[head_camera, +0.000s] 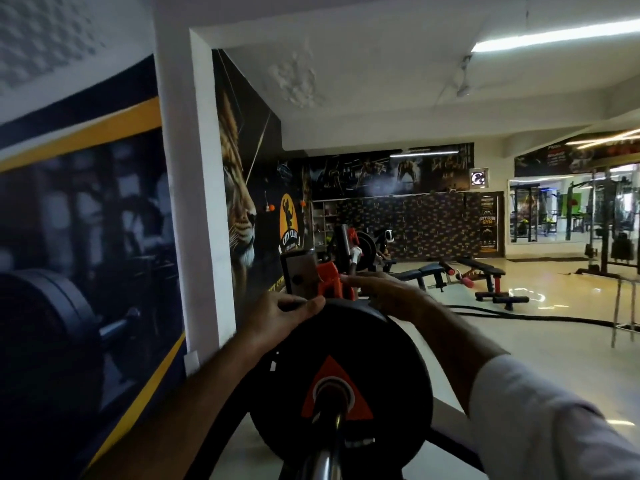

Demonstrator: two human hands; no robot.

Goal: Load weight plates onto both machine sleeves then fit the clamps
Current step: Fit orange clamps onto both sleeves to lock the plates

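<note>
Gripping the top rim of one black weight plate (341, 372) already on the chrome sleeve (327, 455), left hand (277, 315) has fingers curled over the edge, right hand (384, 294) lies flat with fingers extended across the rim's far side, two hands, one plate visible.
</note>
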